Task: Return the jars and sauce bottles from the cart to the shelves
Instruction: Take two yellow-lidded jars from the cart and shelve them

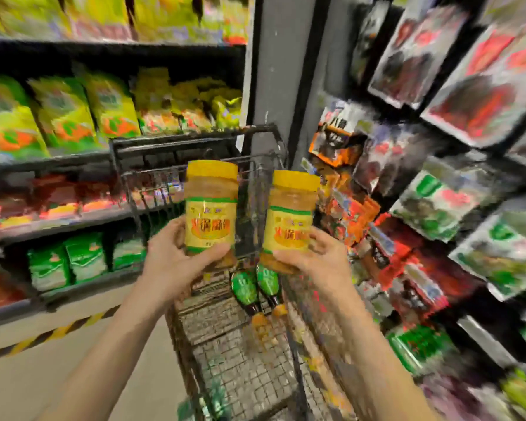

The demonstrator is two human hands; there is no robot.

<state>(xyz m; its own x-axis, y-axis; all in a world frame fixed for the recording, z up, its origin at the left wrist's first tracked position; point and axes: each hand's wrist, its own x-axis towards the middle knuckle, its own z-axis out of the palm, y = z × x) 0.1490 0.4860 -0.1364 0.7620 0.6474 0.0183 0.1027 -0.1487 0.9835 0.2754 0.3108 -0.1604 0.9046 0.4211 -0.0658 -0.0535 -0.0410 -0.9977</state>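
Two yellow-lidded jars (210, 208), labels blurred unreadable: left hand (176, 262) grasps one, right hand (313, 256) the other (290, 220), above wire cart (195, 147).

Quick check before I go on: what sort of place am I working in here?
Almost certainly a grocery shop aisle. Black metal shelves on the left carry rows of green and yellow packets, hanging red and green packets fill the right wall, and a black wire shopping cart stands in front, below two yellow-lidded jars held up.
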